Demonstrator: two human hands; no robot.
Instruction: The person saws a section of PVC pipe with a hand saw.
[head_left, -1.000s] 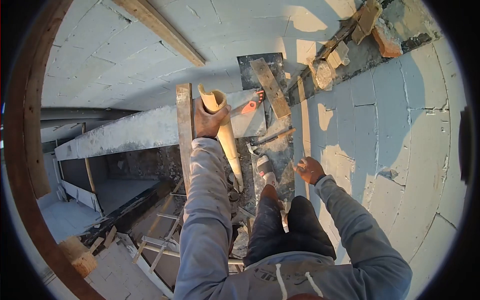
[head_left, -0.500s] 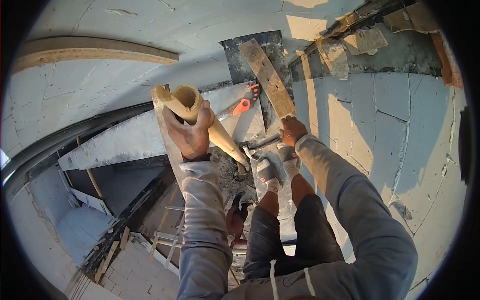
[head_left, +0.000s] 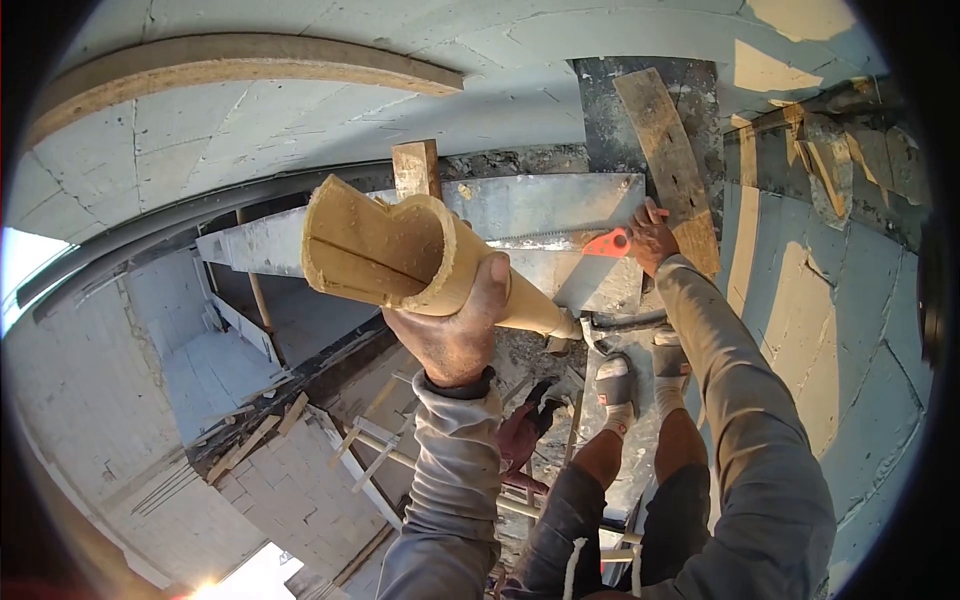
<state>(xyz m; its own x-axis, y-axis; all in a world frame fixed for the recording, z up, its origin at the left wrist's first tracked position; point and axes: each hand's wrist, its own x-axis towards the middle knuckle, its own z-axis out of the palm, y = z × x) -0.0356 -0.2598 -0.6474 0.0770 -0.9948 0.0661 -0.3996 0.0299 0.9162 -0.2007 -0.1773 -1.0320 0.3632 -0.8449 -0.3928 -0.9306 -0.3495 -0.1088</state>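
My left hand (head_left: 455,340) grips a thick bamboo pole (head_left: 520,300) just below its top, which points up toward me. Its end is hollow, with a curved notch cut into the rim. The lower end reaches down near my feet. My right hand (head_left: 653,240) is closed over the black and orange handle of a handsaw (head_left: 603,243), whose toothed blade points left on a grey metal sheet. Beside my sandals lies a hammer (head_left: 625,324), its head toward the pole. No hand touches it.
A wooden plank (head_left: 670,165) leans at the upper right, and a wood block (head_left: 415,168) stands behind the pole. A long beam (head_left: 240,62) runs along the upper left wall. Below, past an edge, are a person in dark red (head_left: 522,438) and wooden framing (head_left: 380,440).
My right hand has left the hammer, which now lies by my feet, and taken the handsaw's handle. The bamboo's top has come closer and tilted left. My view has shifted left.
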